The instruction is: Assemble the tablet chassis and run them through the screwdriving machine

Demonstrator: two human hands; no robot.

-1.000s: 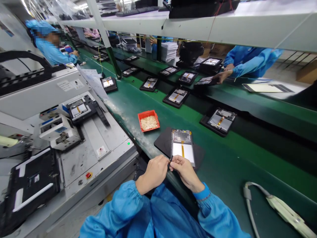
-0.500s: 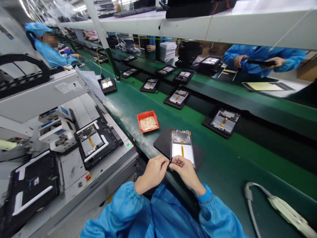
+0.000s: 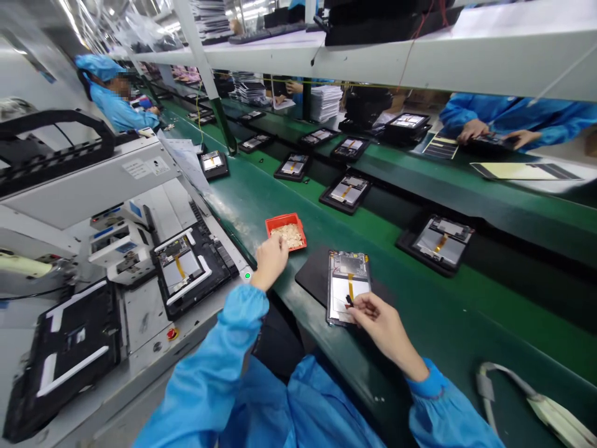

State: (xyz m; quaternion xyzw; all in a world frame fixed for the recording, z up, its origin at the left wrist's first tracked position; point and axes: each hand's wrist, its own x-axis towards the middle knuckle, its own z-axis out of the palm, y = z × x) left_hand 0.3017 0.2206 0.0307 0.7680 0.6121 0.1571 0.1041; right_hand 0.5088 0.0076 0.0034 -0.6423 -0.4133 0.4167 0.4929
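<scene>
An opened tablet (image 3: 349,283) with an orange flex cable lies on a black mat (image 3: 313,275) at the near edge of the green belt. My right hand (image 3: 379,322) rests at its lower part, fingers pinched on a small dark piece held against the tablet. My left hand (image 3: 270,260) reaches out to the red tray (image 3: 286,231) of small tan parts, fingers curled at its near edge; what they hold is hidden.
Left of me a grey machine (image 3: 140,249) holds another tablet in a black fixture (image 3: 189,269). Several tablets in trays (image 3: 437,241) ride the green conveyor (image 3: 420,298). Other workers in blue sit at the far side and far left. A cabled white tool (image 3: 545,410) lies right.
My hands, joined before at the tablet's lower edge, have parted: the left went out to the red tray, the right moved onto the tablet. The machine's fixture slid forward earlier.
</scene>
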